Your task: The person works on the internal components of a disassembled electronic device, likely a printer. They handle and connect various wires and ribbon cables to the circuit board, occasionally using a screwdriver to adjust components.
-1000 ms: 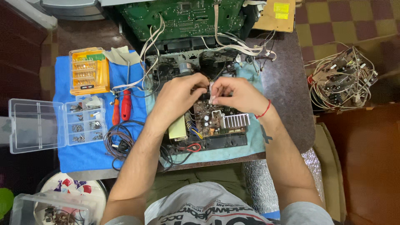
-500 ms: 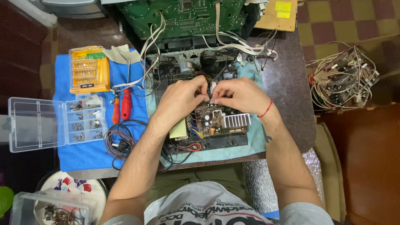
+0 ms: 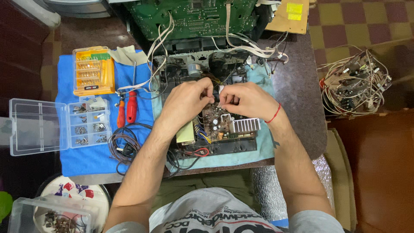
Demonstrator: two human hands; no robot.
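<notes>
My left hand [image 3: 186, 102] and my right hand [image 3: 244, 100] meet over a brown circuit board [image 3: 215, 125] inside an opened black chassis [image 3: 224, 149]. Both hands pinch a small white connector with wires between their fingertips, just above the board. The board carries a finned silver heatsink [image 3: 245, 125] on the right and a pale yellow block [image 3: 186, 133] on the left. A red thread is tied round my right wrist [image 3: 274, 114]. What the fingertips grip is mostly hidden.
A large green circuit board [image 3: 194, 17] with white ribbon cables stands behind. On the blue cloth [image 3: 86, 159] lie a yellow bit case [image 3: 92, 71], red-handled screwdrivers [image 3: 131, 108], a clear parts box [image 3: 56, 125] and a coiled black cable [image 3: 125, 144]. A tangle of wired boards [image 3: 353, 84] sits at right.
Both hands have stayed over the board, with only small shifts of the fingers around the connector. Nothing else has moved.
</notes>
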